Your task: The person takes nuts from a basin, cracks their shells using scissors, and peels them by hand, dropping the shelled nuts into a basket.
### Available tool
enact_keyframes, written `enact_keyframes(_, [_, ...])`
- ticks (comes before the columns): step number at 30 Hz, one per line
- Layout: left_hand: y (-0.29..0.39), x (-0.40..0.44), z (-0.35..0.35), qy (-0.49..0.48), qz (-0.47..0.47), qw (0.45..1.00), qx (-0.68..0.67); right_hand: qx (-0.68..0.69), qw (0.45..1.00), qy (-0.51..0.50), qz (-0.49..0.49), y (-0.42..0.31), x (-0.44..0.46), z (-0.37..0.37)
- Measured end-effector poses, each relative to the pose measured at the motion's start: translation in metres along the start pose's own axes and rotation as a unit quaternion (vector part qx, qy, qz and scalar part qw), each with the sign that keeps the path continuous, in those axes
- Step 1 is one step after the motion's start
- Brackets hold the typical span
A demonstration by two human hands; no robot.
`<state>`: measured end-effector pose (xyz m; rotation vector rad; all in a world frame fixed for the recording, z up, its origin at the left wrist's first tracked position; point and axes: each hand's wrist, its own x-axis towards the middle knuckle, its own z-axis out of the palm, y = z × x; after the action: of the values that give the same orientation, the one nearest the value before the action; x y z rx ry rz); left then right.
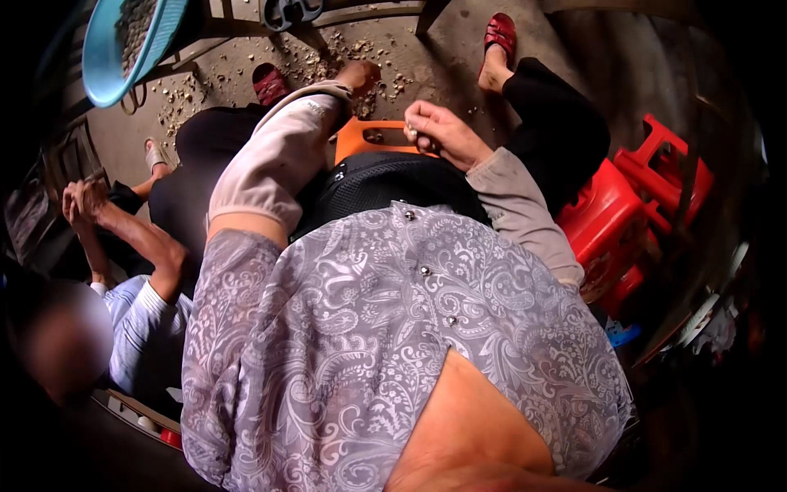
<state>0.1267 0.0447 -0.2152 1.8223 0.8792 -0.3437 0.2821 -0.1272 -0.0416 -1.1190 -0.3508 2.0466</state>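
My right hand point(449, 135) is closed in a pinch above my lap, beside an orange plastic piece point(351, 141) with a slot in it. A tiny pale bit shows at its fingertips, too small to name. My left hand point(358, 78) reaches down past my knee, low over the floor litter; it is in shadow and its fingers cannot be made out. Small pale pieces point(328, 57) like broken shells lie scattered around it. A black mesh bag point(385, 184) with a zip rests across my waist.
A light blue basin point(102, 70) with small round brownish pieces stands at upper left. Red plastic stools point(602, 221) are at my right. Another person point(143, 316) sits at my left, hands point(82, 201) together. Dark furniture legs point(430, 16) stand ahead.
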Motion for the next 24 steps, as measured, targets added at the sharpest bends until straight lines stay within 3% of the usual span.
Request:
enact_keyframes(2, [-0.023, 0.027, 0.019, 0.048, 0.115, 0.988, 0.085, -0.018, 1.0, -0.006, 0.013, 0.008, 0.0, -0.002])
enact_keyframes(3, [-0.022, 0.039, 0.024, 0.052, 0.131, 0.977, 0.157, -0.017, 1.0, 0.002, 0.016, 0.011, 0.0, -0.007])
enact_keyframes(10, [-0.043, 0.101, 0.079, 0.069, 0.067, 0.988, 0.124, 0.044, 0.996, 0.062, 0.049, 0.026, -0.003, -0.039])
enact_keyframes(11, [-0.049, 0.107, 0.084, 0.068, 0.091, 0.987, 0.114, 0.06, 0.995, 0.068, 0.045, 0.032, -0.002, -0.044])
enact_keyframes(14, [-0.055, 0.121, 0.102, 0.061, 0.033, 0.985, 0.159, 0.064, 0.993, 0.076, 0.062, 0.025, -0.004, -0.047])
enact_keyframes(22, [-0.047, 0.135, 0.113, -0.017, 0.038, 0.971, 0.236, 0.076, 0.988, 0.115, 0.066, 0.027, 0.0, -0.055])
enact_keyframes(24, [-0.048, 0.131, 0.124, 0.065, 0.134, 0.929, 0.339, 0.079, 0.988, 0.113, 0.068, 0.03, 0.001, -0.057])
